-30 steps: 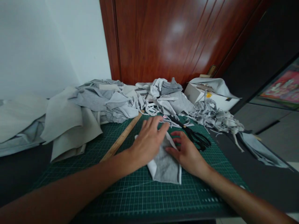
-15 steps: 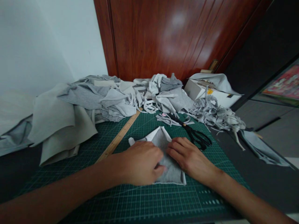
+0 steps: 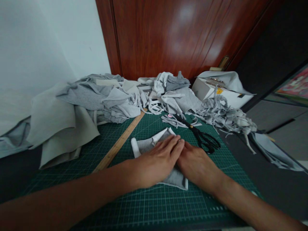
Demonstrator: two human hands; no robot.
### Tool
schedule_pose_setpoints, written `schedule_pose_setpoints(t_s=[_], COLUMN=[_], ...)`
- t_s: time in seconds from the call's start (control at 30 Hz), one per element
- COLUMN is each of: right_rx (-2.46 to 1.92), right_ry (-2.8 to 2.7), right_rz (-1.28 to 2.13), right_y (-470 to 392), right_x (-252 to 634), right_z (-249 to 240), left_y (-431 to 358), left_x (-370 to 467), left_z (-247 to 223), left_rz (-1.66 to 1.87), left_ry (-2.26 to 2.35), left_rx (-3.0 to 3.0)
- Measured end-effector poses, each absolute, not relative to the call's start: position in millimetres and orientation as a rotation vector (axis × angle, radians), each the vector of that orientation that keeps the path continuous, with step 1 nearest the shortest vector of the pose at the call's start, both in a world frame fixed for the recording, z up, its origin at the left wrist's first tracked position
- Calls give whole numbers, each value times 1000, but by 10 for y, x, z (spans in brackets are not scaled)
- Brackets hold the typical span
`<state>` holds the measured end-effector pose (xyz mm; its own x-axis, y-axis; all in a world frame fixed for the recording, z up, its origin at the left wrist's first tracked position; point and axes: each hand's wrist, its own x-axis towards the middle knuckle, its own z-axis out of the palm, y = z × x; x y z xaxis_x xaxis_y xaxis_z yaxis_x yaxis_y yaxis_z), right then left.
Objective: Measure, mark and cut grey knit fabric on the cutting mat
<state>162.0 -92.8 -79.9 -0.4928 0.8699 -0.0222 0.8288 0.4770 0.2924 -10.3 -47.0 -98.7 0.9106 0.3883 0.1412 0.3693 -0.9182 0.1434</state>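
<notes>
A small grey cloth piece point(image 3: 174, 179) with white folded edges lies on the green cutting mat point(image 3: 134, 208). My left hand point(image 3: 156, 163) rests flat across its middle, fingers stretched toward the upper right. Against its fingertips is my right hand point(image 3: 196, 163), on the right side of the cloth; its fingertips are partly hidden behind the left hand. A rolled white edge sticks out at the cloth's left. Black scissors point(image 3: 201, 136) lie just beyond my right hand, and a wooden ruler point(image 3: 120, 141) slants to the left of the cloth.
Heaps of grey fabric point(image 3: 89, 93) line the back of the mat. Thin cut strips point(image 3: 173, 120) lie by the scissor blades. A white box point(image 3: 231, 98) stands at the back right beside tangled scraps point(image 3: 223, 115). Pale sheets point(image 3: 55, 112) hang at the left.
My left hand has flattened and moved up and right to meet my right hand. More of the cloth's left part shows. The view has shifted slightly.
</notes>
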Motion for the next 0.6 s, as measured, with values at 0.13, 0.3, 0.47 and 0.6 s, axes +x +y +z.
schedule_pose_setpoints(t_s=[0.13, 0.3, 0.47, 0.6], right_rx=[1466, 1521, 1627, 1867], right_ry=[2673, 2623, 2455, 2585], right_rz=[420, 296, 157, -43], right_y=[-991, -1058, -986, -951], right_x=[1760, 1790, 1688, 1630], right_z=[-822, -765, -656, -474], left_y=[-371, -322, -257, -315], left_x=[-227, -215, -7, 66], left_z=[-936, -870, -883, -968], left_rz=[37, 179, 392, 535], left_ry=[571, 664, 844, 861], left_rx=[2818, 2820, 2823, 2789])
